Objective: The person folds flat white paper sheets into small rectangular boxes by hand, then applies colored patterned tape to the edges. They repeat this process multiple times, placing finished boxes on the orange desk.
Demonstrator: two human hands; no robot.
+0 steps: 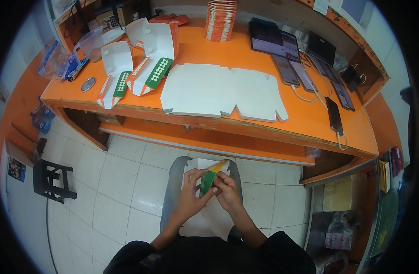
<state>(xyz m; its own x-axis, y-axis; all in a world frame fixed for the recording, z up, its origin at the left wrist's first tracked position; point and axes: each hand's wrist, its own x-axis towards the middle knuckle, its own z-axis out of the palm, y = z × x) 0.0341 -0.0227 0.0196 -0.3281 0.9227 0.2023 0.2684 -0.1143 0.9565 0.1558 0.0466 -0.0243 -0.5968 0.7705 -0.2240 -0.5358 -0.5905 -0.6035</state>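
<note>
Over my lap I hold a cardboard box blank [208,180] with a green and yellow-orange printed side turned up. My left hand [193,191] grips its left side, with thumb and fingers bent around the green part. On the right edge, my right hand [228,192] pinches the card between thumb and fingers. White card [207,224] lies across my thighs beneath the hands; whether it is one piece with the held part, I cannot tell. Ahead on the orange table [310,125] lies a flat stack of white box blanks [218,89].
Left on the table stand part-folded boxes [114,59] with green and orange sides, near a round metal lid [88,84] and clear plastic containers [91,43]. An orange-and-white stack [221,20] rises behind. Phones [334,116] with cables lie right. A black stool [54,179] stands left.
</note>
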